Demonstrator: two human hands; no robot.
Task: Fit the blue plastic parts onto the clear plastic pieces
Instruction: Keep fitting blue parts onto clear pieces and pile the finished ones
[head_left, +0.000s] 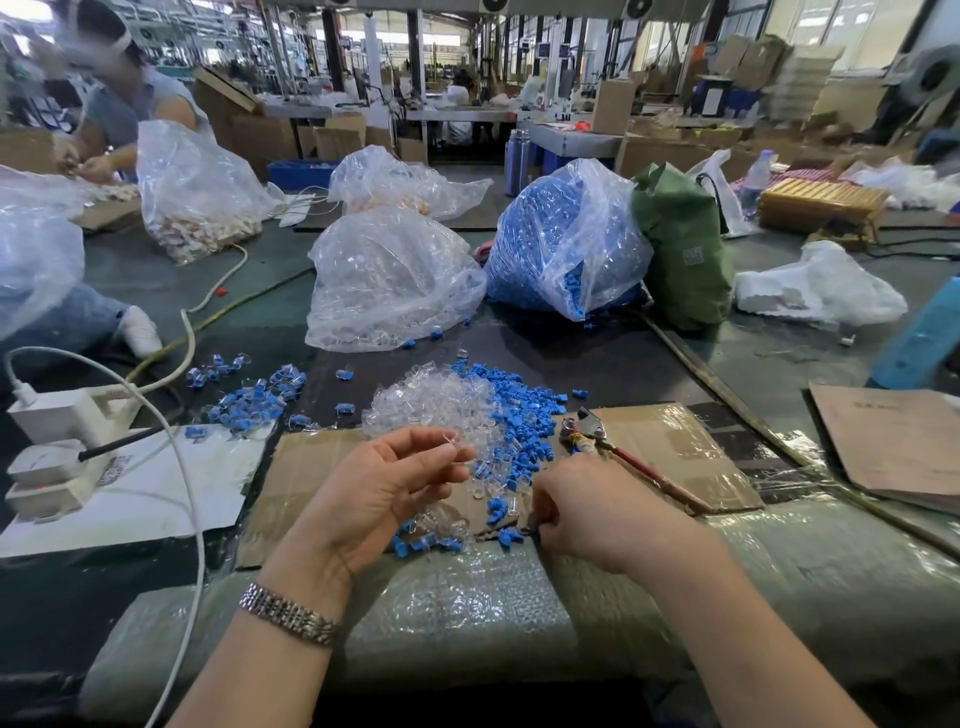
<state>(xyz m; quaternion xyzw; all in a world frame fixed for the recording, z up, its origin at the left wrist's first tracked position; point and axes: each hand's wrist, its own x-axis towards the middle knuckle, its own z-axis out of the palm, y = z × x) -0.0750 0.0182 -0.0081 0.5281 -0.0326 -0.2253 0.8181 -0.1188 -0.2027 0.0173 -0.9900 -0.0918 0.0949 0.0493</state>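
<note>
While pinching a clear plastic piece (451, 441) at fingertips, left hand (384, 483) raised palm-up above cardboard sheet (670, 457); right hand (587, 512) knuckles-up, fingers curled at the cardboard's near edge beside scattered blue plastic parts (519, 410), contents impossible to tell. Clear heap (431, 400) just beyond, on the table (597, 348).

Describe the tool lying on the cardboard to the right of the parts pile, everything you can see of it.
The pliers-like hand tool lies flat on the taped cardboard sheet, metal head toward the blue parts, its jaws slightly parted. The head looks grey and worn; the long thin handles look red and run toward the near right. Neither hand touches it; the right hand is just beside the handles.
</note>
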